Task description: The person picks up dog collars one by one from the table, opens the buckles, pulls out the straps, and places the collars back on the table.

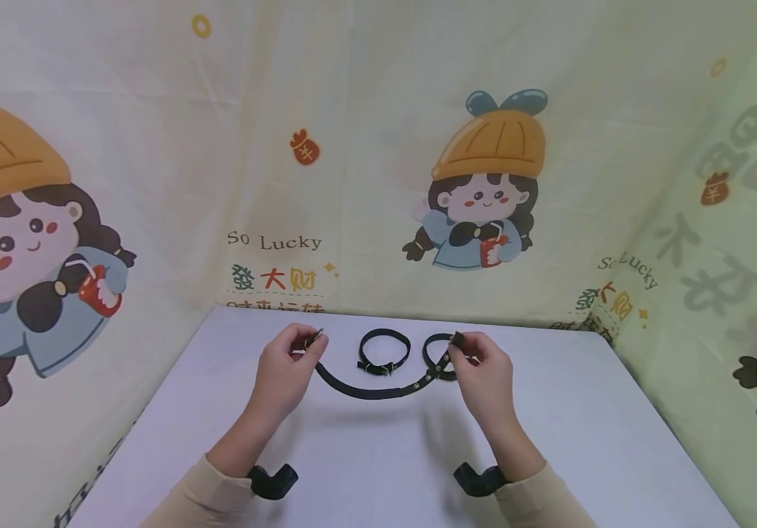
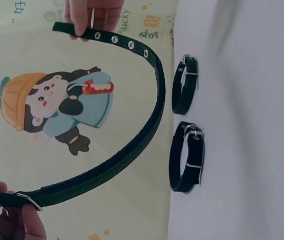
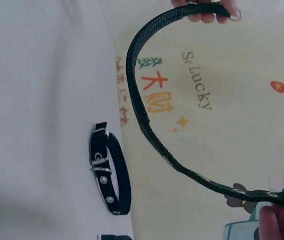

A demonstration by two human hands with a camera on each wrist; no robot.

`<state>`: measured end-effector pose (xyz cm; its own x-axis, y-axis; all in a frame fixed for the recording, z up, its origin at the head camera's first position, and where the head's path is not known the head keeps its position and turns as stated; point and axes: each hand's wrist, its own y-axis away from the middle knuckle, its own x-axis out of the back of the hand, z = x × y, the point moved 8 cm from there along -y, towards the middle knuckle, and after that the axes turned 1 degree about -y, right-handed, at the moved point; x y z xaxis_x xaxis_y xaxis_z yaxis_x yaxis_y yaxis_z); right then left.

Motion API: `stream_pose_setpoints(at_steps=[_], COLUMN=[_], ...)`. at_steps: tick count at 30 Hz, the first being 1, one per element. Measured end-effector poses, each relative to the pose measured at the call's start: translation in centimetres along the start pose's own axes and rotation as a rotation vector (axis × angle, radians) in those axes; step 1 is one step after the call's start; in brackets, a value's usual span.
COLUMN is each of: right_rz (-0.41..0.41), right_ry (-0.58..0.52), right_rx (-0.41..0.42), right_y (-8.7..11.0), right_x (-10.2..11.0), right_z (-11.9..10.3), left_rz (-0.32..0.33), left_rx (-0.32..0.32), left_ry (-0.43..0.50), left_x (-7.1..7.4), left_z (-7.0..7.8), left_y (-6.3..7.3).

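Observation:
A black pet collar (image 1: 368,394), unbuckled, hangs in a downward curve between both hands above the table. My left hand (image 1: 286,367) pinches its end with the metal buckle (image 2: 30,201). The opposite end, with a row of metal eyelets, is pinched between the thumb and fingers of my right hand (image 1: 487,370). Behind it on the table are two similar collars fastened into loops. One buckled collar (image 1: 376,369) stands near the middle. The other looped collar (image 1: 425,357) is partly hidden behind the strap and right hand.
A white table (image 1: 365,469) lies beneath the hands. Printed cloth (image 1: 365,183) with cartoon figures rises behind and at both sides of it. Black curved pieces (image 1: 274,482) sit at both wrists.

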<state>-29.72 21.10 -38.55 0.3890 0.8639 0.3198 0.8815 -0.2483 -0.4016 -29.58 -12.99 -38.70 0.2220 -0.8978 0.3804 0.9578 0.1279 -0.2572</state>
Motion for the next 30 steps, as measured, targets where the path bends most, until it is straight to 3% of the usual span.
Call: stream_pose_setpoints(at_steps=[5,15,30], right_rz=[0.037,0.026,0.015], right_ry=[-0.004,-0.024,0.000], right_rx=[-0.003,-0.069,-0.189], right_y=[-0.3,-0.3,-0.4], right_x=[1.1,2.1,3.6], right_z=[0.7,2.3,5.2], left_rz=[0.011,0.040,-0.024], left_rx=[0.034,0.074,0.214], left_ry=[-0.024,-0.084,-0.044], left_x=[0.9,2.9,3.9], left_z=[-1.0,-2.4,-5.6], left_y=[-0.1,-0.2,-0.5])
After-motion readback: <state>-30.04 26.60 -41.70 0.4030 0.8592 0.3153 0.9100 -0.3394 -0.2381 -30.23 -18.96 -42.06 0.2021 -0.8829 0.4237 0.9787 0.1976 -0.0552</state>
